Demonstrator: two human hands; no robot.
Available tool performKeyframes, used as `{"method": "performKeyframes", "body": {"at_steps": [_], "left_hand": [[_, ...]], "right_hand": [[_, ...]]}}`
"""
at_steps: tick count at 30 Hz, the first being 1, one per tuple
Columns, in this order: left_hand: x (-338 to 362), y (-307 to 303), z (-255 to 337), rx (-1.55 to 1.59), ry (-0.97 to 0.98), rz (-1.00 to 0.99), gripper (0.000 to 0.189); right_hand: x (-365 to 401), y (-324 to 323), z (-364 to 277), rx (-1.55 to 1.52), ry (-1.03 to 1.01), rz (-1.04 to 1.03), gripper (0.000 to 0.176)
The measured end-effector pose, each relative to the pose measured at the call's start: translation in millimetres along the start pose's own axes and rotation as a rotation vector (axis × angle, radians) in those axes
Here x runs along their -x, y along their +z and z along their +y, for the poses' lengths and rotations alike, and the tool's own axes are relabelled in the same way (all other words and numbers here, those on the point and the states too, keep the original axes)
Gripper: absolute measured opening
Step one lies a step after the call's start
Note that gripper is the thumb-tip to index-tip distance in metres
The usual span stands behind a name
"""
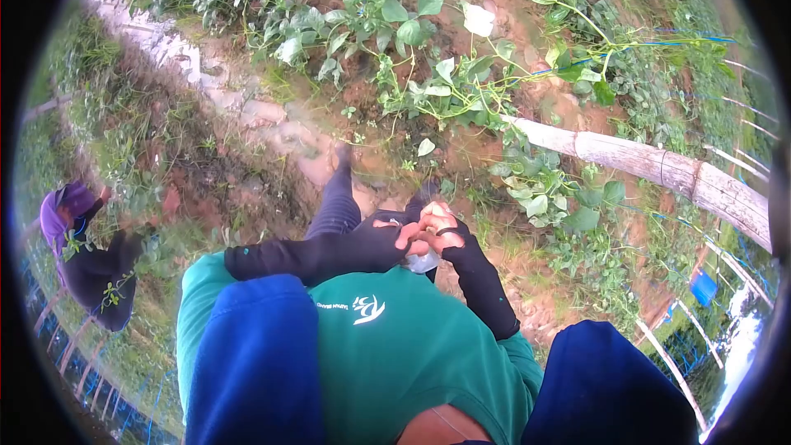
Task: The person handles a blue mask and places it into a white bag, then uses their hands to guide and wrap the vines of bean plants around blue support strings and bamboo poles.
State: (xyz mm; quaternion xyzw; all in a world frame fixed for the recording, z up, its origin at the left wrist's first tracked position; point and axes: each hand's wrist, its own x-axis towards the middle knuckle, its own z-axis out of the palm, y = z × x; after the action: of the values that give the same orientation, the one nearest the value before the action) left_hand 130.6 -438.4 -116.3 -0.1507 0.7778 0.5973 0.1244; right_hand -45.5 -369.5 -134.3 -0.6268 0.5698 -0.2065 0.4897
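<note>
Whitish, see-through plastic (pixel 422 262) shows just below your meeting hands, in front of your green shirt (pixel 395 354) and above the ground. Only a small part of it clears your fingers, so you cannot tell which way it points or how its long axis runs.

Your left hand (pixel 409 236) comes in from the left with its fingers bent toward your right hand (pixel 440 222), and the two touch. Your right hand's fingers are curled inward over the meeting place. As for the grip, both hands are drawn in close, but you cannot tell whether either pinches anything between its fingertips.

Black sleeves (pixel 486 290) cover your forearms and reach onto your hands. Beyond them, your legs (pixel 338 206) in dark trousers stand on wet, muddy soil (pixel 317 144). Blue cloth (pixel 259 354) hangs at both sides of the view, over your shirt.

Ahead of you, a leafy vine (pixel 461 91) spreads over the soil, with blue cord (pixel 659 43) running among its stems toward the right. A thick bamboo pole (pixel 643 158) slants from near the vine down to the right edge, its long axis oblique to you. Farther down that side is a blue container (pixel 703 288) near thinner poles (pixel 671 371). Well apart on your left, another person (pixel 97 268) in dark clothing and purple headwear (pixel 62 214) bends among the plants.
</note>
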Motion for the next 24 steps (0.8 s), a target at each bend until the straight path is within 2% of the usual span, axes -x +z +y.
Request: {"method": "performKeyframes", "body": {"at_steps": [1,2,3,5,6,7,9,10,12,13,14,16,17,18,19,21,22,24], "left_hand": [[0.9,-4.0,-1.1,-0.068,0.098,0.012,0.032],[1.8,-9.5,-0.4,-0.134,0.194,0.023,0.034],[0.3,-11.3,-5.8,-0.129,0.191,0.026,0.034],[-7.3,-18.8,-24.4,0.226,0.098,-0.239,0.040],[-11.3,-25.1,-37.5,0.338,0.182,-0.335,0.039],[-14.7,-33.1,-49.6,0.329,0.184,-0.327,0.039],[-19.9,-47.6,-71.5,0.731,-0.200,-0.393,0.038],[-28.5,-27.1,-115.5,0.815,-0.104,-0.115,0.036],[-48.3,-11.1,-189.9,0.665,-0.328,0.301,0.032],[-77.2,40.8,-299.5,0.616,-0.151,0.526,0.032],[-89.2,34.1,-317.9,0.522,0.020,0.742,0.032],[-102.6,36.6,-345.7,0.235,-0.338,0.715,0.031],[-101.7,10.2,-317.1,0.100,-0.508,0.662,0.031],[-112.2,16.3,-328.6,-0.160,-0.485,0.718,0.033],[-122.4,27.9,-335.3,-0.162,-0.477,0.724,0.033],[-140.8,47.6,-331.6,-0.498,-0.773,0.798,0.034],[-145.1,50.1,-333.5,-0.477,-0.813,0.762,0.034],[-143.1,43.4,-327.4,-0.176,-0.674,0.589,0.034]], "right_hand": [[-0.7,2.4,0.1,-0.022,0.057,0.004,0.009],[-0.3,0.6,0.9,-0.066,0.010,-0.011,0.008],[0.8,5.3,6.1,-0.066,0.011,-0.017,0.008],[0.5,12.4,17.6,-0.123,-0.009,-0.057,0.010],[1.2,9.4,9.9,-0.270,0.199,-0.157,0.023],[-0.5,12.2,14.0,-0.292,0.284,-0.278,0.018],[0.0,26.9,38.2,-0.237,0.070,-0.351,0.013],[2.2,30.0,46.5,-0.271,0.124,-0.434,0.013],[-4.1,25.1,46.9,-0.358,0.264,-0.590,0.016],[-5.2,26.9,53.7,-0.490,0.446,-0.632,0.020],[-7.9,28.0,61.6,-0.491,0.417,-0.616,0.021],[-14.9,28.9,75.9,-0.483,0.388,-0.598,0.022],[-20.5,27.3,73.7,-0.452,0.508,-0.471,0.023],[-26.3,27.6,75.4,-0.418,0.622,-0.339,0.024],[-31.7,31.6,86.0,-0.410,0.619,-0.333,0.024],[-45.1,42.3,109.9,-0.229,0.569,-0.248,0.026],[-56.0,41.3,111.1,-0.250,0.562,-0.216,0.023],[-80.4,45.8,119.1,-0.245,0.531,-0.147,0.022]]}}
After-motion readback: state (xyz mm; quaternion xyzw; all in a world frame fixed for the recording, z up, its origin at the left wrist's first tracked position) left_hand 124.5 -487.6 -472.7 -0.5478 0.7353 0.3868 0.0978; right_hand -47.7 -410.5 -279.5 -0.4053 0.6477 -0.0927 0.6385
